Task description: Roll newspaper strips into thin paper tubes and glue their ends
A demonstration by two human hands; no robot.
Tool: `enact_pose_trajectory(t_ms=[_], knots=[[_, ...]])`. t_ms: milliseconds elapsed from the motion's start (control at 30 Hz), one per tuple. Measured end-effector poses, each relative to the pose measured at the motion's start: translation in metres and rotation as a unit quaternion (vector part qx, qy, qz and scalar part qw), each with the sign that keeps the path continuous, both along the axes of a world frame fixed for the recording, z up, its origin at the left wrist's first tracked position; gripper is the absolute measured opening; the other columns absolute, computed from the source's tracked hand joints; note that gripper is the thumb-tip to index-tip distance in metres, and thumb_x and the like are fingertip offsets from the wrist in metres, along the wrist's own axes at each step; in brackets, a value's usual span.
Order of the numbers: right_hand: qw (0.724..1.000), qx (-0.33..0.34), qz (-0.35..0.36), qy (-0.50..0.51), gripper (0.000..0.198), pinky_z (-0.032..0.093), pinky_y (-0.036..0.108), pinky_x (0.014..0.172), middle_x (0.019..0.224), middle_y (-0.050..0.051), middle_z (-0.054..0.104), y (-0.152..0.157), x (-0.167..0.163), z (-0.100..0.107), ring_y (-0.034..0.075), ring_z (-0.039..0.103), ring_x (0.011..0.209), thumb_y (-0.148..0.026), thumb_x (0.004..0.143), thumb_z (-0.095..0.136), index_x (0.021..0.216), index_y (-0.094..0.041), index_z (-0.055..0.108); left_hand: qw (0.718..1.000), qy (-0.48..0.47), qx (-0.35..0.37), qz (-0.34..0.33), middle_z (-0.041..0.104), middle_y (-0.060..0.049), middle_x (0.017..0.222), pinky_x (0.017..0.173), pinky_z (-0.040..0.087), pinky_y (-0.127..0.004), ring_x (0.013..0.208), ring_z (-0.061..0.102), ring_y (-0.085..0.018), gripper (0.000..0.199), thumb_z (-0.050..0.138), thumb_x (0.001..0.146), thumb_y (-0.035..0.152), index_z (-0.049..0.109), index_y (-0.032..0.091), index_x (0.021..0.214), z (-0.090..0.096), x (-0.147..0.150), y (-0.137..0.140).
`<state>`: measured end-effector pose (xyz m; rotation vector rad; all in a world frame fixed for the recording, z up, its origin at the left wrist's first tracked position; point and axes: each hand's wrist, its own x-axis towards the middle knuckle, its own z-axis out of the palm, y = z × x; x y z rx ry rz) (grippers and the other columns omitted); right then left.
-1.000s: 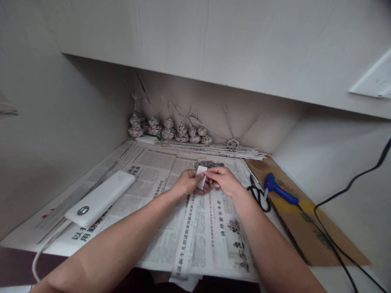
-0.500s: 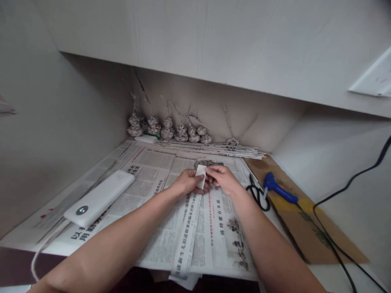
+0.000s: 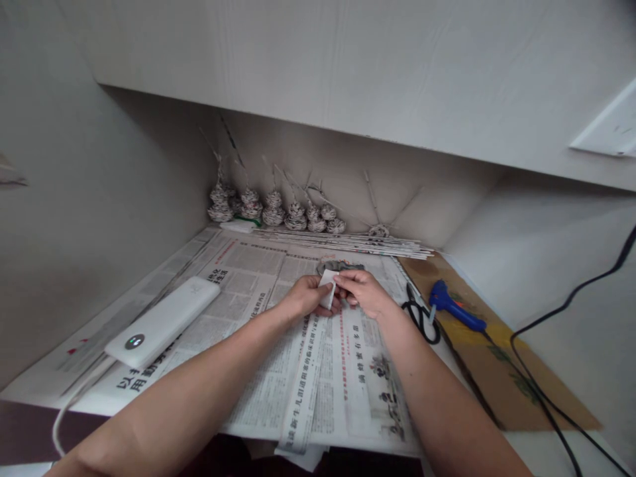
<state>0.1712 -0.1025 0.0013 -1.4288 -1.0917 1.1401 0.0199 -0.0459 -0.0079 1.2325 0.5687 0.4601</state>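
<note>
A long newspaper strip [image 3: 301, 391] runs from my hands down past the table's front edge. Its upper end looks like the pale paper piece [image 3: 328, 279] between my hands, though fingers hide where they join. My left hand [image 3: 312, 295] is closed on this paper, thumb on top. The fingertips of my right hand [image 3: 362, 289] pinch the paper's right edge. Just beyond the fingers lies a small grey crumpled-looking thing [image 3: 348, 265], partly hidden.
Newspaper [image 3: 248, 291] covers the table. A white power bank [image 3: 163, 321] with a cable lies left. Right are black-handled scissors [image 3: 422, 321] and a blue glue gun [image 3: 454, 308] on cardboard [image 3: 527, 377]. Thin paper sticks [image 3: 348, 242] and several woven gourd shapes [image 3: 273, 211] line the back.
Almost nothing differs. The fingers of my right hand have shifted very slightly along the paper's edge; both hands stay in the same place.
</note>
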Motion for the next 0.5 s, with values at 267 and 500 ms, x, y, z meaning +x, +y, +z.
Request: enact_pose_trajectory(t_ms=[267, 500], knots=[[0.999, -0.008, -0.008, 0.047, 0.034, 0.02, 0.017, 0.032, 0.048, -0.005, 0.046, -0.0002, -0.0011, 0.0043, 0.005, 0.036, 0.037, -0.044, 0.064, 0.072, 0.074, -0.014, 0.06, 1.0, 0.008, 0.0, -0.012, 0.067, -0.01, 0.074, 0.062, 0.053, -0.031, 0.067, 0.065, -0.019, 0.034, 0.065, 0.071, 0.038, 0.062, 0.01, 0.09, -0.0003, 0.0002, -0.0004], [0.998, -0.016, -0.052, 0.008, 0.033, 0.019, 0.018, 0.03, 0.045, -0.007, 0.045, 0.0007, -0.0043, 0.0043, 0.003, 0.03, 0.031, -0.045, 0.064, 0.071, 0.07, -0.015, 0.059, 1.0, 0.006, -0.004, -0.002, 0.068, -0.011, 0.077, 0.063, 0.053, -0.032, 0.069, 0.066, -0.02, 0.037, 0.065, 0.071, 0.041, 0.063, 0.009, 0.089, -0.0019, 0.001, -0.0005]])
